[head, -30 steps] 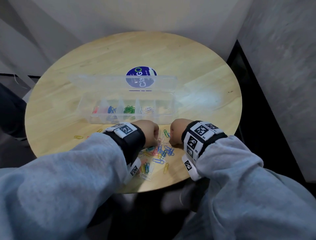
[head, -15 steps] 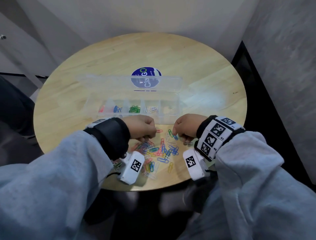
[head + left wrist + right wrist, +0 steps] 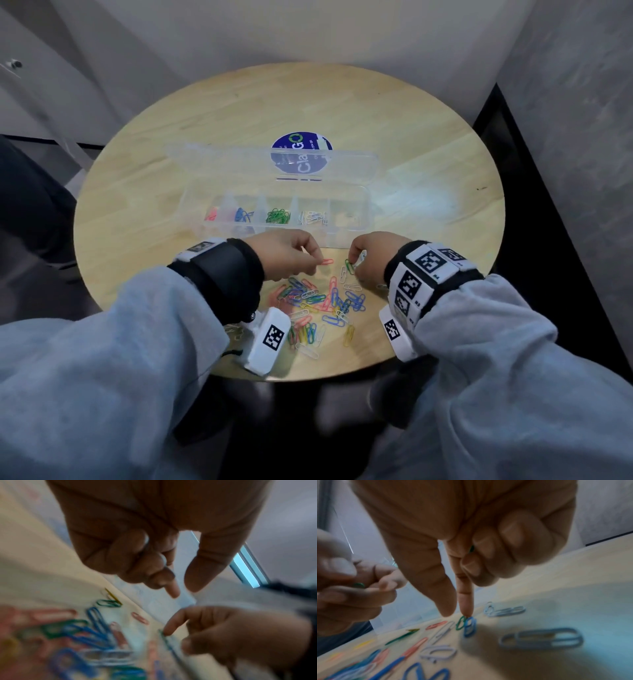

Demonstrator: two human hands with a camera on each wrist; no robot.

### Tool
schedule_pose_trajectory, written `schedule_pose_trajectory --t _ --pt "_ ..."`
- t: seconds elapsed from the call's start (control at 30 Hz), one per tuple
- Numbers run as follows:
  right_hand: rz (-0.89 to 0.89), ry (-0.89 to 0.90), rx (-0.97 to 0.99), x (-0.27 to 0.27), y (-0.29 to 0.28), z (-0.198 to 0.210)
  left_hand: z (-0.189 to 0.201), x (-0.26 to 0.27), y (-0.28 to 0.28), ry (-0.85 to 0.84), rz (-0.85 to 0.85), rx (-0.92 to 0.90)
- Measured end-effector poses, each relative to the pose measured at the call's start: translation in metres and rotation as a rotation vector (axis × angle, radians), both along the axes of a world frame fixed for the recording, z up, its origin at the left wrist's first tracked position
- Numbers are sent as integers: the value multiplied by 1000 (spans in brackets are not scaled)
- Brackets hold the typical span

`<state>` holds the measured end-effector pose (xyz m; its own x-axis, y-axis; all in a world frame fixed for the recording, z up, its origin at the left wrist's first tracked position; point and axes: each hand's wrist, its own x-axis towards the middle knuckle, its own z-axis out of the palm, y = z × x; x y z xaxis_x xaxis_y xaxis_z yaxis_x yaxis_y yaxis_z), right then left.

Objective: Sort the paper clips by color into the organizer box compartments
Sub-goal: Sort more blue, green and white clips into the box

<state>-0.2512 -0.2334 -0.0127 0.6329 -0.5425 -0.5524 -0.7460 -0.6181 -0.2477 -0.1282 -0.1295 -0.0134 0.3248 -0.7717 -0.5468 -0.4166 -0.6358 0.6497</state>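
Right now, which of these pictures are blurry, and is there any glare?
Head view: mostly sharp, with a pale glare patch on the table right of the organizer box. Left wrist view: the paper clips are smeared. Right wrist view: nearest clips blur; the right hand casts a shadow.

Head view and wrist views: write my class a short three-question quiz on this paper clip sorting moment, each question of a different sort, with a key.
1. True or false: the organizer box has its lid shut.
2. Which colour fills the compartment between the blue clips and the white clips? A red, B green, C yellow.
3. Fill in: the right hand sets its index fingertip on clips lying on the ____.

Key: 1 false, it lies open behind the box. 2 B. 3 table.
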Motion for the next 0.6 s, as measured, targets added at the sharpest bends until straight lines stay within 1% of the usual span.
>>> schedule_pose_trajectory --t 0.07,0.1,0.2,0.27,0.4,0.5,0.6 --pt "29 14 5 0 1 0 0 -5 1 -240 -157 42" --pt "46 21 1 0 3 -1 0 -7 1 -328 -210 74" --pt "53 1 -40 2 7 -4 -2 -15 -1 -488 -316 129" --pt "54 6 -70 4 8 -6 -6 -18 -3 -520 -367 126" --pt "130 103 -69 17 7 -14 -11 -24 -3 -564 -425 112" --pt "173 164 -74 26 5 -21 -14 -22 -1 -562 -438 111" --pt "183 176 -98 27 5 -26 -16 -19 -1 -555 -451 127"
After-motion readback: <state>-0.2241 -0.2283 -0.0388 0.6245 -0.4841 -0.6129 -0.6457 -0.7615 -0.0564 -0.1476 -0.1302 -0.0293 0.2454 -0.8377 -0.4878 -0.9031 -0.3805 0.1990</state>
